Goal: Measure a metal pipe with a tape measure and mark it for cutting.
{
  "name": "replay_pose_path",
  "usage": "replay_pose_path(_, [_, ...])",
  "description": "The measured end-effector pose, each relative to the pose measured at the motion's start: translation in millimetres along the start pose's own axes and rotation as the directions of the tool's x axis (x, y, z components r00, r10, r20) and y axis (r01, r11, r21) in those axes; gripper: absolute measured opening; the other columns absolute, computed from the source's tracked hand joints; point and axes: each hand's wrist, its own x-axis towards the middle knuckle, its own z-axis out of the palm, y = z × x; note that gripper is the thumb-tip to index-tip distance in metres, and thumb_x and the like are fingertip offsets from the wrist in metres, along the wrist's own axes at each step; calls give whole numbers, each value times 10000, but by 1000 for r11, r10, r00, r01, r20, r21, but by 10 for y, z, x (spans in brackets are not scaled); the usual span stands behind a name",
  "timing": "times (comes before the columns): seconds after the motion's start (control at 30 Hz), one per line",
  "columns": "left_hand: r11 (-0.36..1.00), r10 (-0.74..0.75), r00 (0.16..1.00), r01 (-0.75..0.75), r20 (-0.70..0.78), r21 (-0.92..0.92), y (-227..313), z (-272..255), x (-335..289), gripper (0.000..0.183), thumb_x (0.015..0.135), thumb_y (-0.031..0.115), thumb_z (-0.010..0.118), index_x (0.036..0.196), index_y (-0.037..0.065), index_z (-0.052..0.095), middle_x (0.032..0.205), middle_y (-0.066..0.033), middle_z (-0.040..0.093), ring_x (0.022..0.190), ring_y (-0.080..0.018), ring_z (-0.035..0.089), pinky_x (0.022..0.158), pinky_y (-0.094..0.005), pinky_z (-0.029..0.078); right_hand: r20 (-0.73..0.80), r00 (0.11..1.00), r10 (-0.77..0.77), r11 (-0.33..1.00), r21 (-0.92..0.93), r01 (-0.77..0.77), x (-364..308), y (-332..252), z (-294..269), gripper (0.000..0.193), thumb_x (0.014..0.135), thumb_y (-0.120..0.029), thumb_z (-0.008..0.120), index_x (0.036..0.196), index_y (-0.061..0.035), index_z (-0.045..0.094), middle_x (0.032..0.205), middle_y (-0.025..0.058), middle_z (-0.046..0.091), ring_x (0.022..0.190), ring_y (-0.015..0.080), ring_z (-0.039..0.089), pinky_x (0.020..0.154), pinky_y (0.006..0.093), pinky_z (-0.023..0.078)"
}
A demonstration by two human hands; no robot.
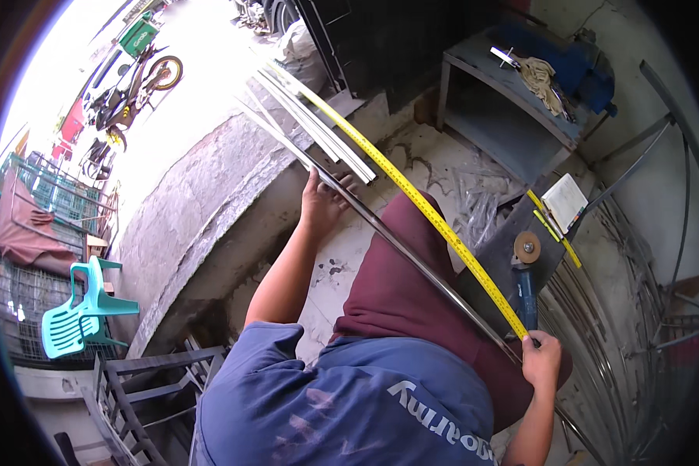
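A long, shiny metal tube (412, 261) slants across my lap from the upper left to the lower right. My left hand (324, 203) grips it at the far part, the thumb on one side and the fingers partly hidden behind it. Alongside runs a yellow tape measure (435, 220), pulled out long and roughly parallel, with a gap between the two. Its near end is pinched in my right hand (543, 359), close to the tube over my right knee. Several pale rods (318, 123) lie beyond my left hand.
An angle grinder (526, 291) rests right of my knee, near a white pad (565, 203) and clear plastic (478, 206). A metal bench (462, 58) carries a cloth (542, 81). Long metal strips (590, 342) line the right. At left are a turquoise chair (93, 307) and a dark metal frame (155, 396).
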Motion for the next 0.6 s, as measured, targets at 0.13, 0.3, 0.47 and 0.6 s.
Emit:
replay_pose_path(0.13, [987,66,998,-64,12,-146,-4,125,255,928,985,583,644,1563,-49,287,1493,-217,518,1272,-349,603,1003,-480,547,25,1000,-12,1000,2,12,201,-331,137,225,920,-149,716,1012,52,757,924,268,740,880,408,736,818,440,554])
replay_pose_path(0.3, [937,116,993,-117,-23,-329,22,9,500,573,988,460,704,1286,8,519,1210,-135,659,1099,-334,686,908,-461,591,29,997,-74,997,-26,74,307,-48,68,212,910,-140,722,977,58,754,799,200,710,756,293,696,724,403,533])
replay_pose_path(0.47, [929,251,959,-200,131,-310,490,-765,1070,476,1000,404,703,1272,27,607,1171,-106,713,1074,-287,681,949,-463,568,55,998,-4,993,-117,10,179,344,-72,233,901,-175,740,1003,33,765,875,231,746,829,355,739,802,425,557])
replay_pose_path(0.6, [957,182,980,-194,-76,-216,636,-430,1092,280,1067,335,615,1102,58,642,1023,-116,734,931,-262,704,873,-420,590,-32,996,-79,995,-58,77,-54,806,-168,200,889,-97,724,1009,61,753,957,236,748,915,361,731,860,426,551])
